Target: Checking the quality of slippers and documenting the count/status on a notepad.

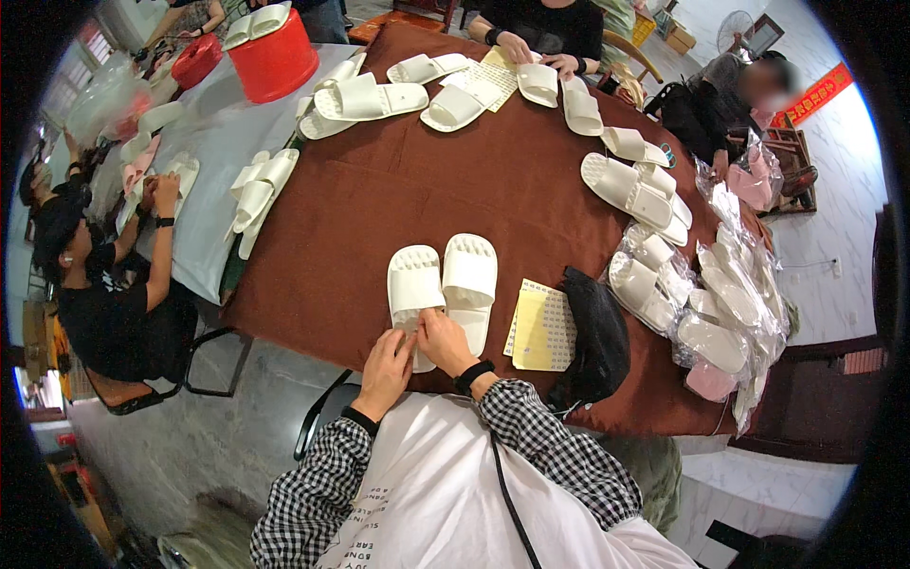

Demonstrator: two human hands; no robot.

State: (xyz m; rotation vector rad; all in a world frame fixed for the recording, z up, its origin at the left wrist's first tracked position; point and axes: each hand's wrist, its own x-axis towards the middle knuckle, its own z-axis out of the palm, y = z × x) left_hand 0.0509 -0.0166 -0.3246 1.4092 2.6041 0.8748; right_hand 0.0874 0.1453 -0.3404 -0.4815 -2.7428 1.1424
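Observation:
A pair of white slippers lies side by side on the brown cloth in front of me, a left slipper (414, 281) and a right slipper (470, 284). Both my hands meet over the left one, just below its strap. My left hand (384, 375) comes in from its near left edge with the fingers closed. From the right, my right hand (444, 342) pinches its fingers down at the insole. Whatever is between the fingertips is too small or hidden to make out. A yellow sheet of small printed labels (542, 327) lies to the right of the pair.
A crumpled black cloth (597, 337) borders the label sheet. Beyond it are bagged slippers (725, 294) in clear plastic. More white slippers (370, 97) curve along the far side of the brown tablecloth (379, 204). A red bucket (275, 62) stands far left. Other people work around the tables.

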